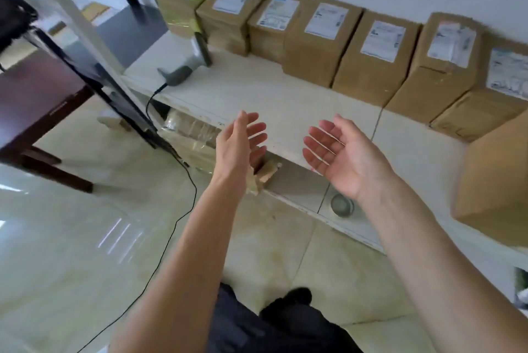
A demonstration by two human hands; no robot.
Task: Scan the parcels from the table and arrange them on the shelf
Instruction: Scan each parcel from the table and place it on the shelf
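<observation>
Several brown cardboard parcels [320, 41] with white labels stand in a row along the wall at the back of a white table [257, 95]. Another plain parcel [497, 181] sits at the table's right front. A grey handheld scanner [185, 67] lies on the table's left end, its black cable hanging to the floor. My left hand [243, 147] and my right hand [340, 155] hover empty over the table's front edge, palms facing each other, fingers straight and spread.
A white shelf post [71, 12] and a dark monitor edge [114, 101] slant at the left. A dark wooden table [37, 107] stands further left. A taped parcel [188, 135] lies under the white table. Glossy tiled floor lies below.
</observation>
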